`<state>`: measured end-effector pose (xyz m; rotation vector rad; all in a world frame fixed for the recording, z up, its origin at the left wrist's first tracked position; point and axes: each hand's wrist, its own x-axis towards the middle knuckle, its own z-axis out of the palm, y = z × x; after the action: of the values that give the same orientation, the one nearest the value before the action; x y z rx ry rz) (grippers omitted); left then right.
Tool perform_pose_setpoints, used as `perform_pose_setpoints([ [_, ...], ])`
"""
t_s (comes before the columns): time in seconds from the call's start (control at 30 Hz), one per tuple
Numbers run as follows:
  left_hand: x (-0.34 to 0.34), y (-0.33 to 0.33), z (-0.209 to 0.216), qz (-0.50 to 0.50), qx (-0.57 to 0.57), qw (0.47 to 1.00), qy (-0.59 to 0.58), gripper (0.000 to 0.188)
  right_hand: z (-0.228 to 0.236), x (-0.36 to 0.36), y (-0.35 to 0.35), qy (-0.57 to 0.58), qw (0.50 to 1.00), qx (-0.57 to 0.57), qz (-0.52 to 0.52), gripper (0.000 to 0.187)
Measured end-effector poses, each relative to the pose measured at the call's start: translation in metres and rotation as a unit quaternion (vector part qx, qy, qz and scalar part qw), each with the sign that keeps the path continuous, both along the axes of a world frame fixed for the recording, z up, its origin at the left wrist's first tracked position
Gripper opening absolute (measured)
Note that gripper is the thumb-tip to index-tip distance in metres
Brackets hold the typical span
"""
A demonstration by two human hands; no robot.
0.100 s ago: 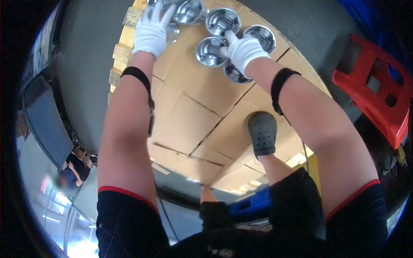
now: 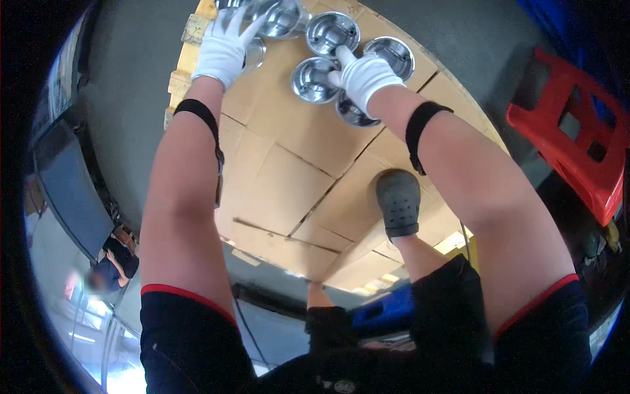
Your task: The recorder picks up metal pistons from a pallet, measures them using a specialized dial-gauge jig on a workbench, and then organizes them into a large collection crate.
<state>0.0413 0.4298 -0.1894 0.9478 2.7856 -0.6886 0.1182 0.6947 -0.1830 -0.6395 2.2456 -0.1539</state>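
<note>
Several shiny, round metal cups stand mouth up on a cardboard-covered pallet (image 2: pixel 282 177) at the far side. My left hand (image 2: pixel 224 49), in a white glove, reaches among the far-left cups with its fingers spread. Beside its fingers are a larger metal cup (image 2: pixel 279 18) and another cup (image 2: pixel 254 55), partly covered. My right hand (image 2: pixel 369 77), also gloved, reaches into a tight cluster. Its thumb meets the near-left cup (image 2: pixel 308 80) and a finger reaches the rim of the far cup (image 2: pixel 330 29). Its other fingers are hidden beside the right cup (image 2: pixel 397 54) and near cup (image 2: pixel 351 115).
My shod foot (image 2: pixel 399 205) stands on the cardboard, a dark clog with holes. A red plastic stool (image 2: pixel 567 125) lies tipped at the right. Wooden pallet edges (image 2: pixel 187 59) show at the left. Farther left, another person (image 2: pixel 118 266) is by a dark panel (image 2: pixel 72 177).
Both hands have shifted slightly left. The cups near them have slid a little left as well. The foot and the stool have hardly moved.
</note>
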Motion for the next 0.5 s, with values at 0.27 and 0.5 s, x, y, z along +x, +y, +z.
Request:
perform_pose_setpoints([
  [0.27,-0.038,0.017,-0.006,-0.008,-0.093,0.993,-0.075,0.083,-0.019,0.000,0.008,0.024,0.988,-0.093,-0.121,0.035],
  [0.5,-0.015,0.007,-0.020,0.061,-0.007,0.985,-0.163,0.047,-0.028,-0.001,0.007,0.002,0.976,-0.067,-0.205,0.042],
])
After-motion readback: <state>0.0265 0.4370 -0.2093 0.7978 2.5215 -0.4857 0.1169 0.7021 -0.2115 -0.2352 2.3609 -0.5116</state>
